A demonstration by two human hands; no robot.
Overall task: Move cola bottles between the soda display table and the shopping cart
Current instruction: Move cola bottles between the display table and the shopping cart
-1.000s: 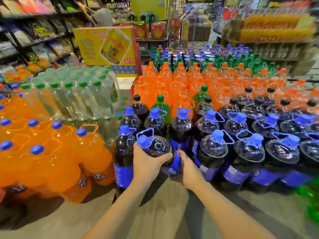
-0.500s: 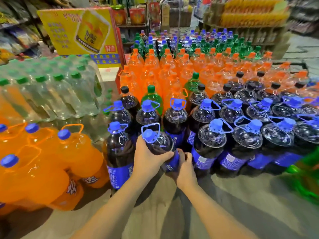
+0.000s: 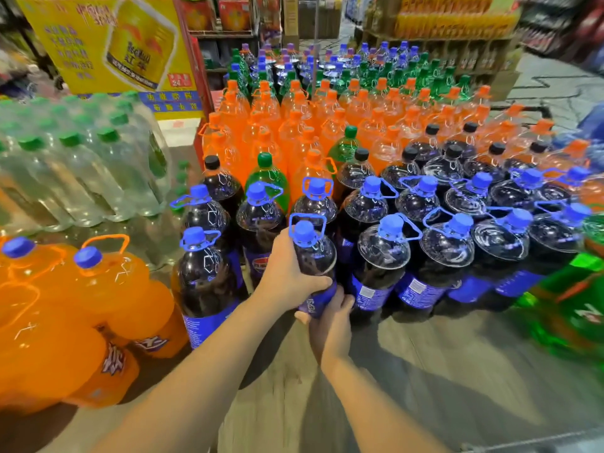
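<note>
A large cola bottle point(image 3: 314, 253) with a blue cap and blue label stands in the front row of the soda display table point(image 3: 441, 361). My left hand point(image 3: 287, 276) grips its upper body, thumb across the front. My right hand point(image 3: 330, 322) holds its lower part at the label, fingers wrapped round the base. Other blue-capped cola bottles point(image 3: 382, 256) stand close on its right and another point(image 3: 206, 273) on its left. No shopping cart is in view.
Orange soda jugs point(image 3: 81, 308) crowd the left front. Shrink-wrapped clear bottles point(image 3: 81, 171) sit behind them. Orange bottles point(image 3: 310, 125) and green ones point(image 3: 415, 73) fill the back of the table. A green pack point(image 3: 575, 308) lies at the right. A yellow sign point(image 3: 117, 44) stands far left.
Both hands have kept their grip on the same cola bottle. The bottle has gone from tilted to more upright, and the view has drawn closer to the display.
</note>
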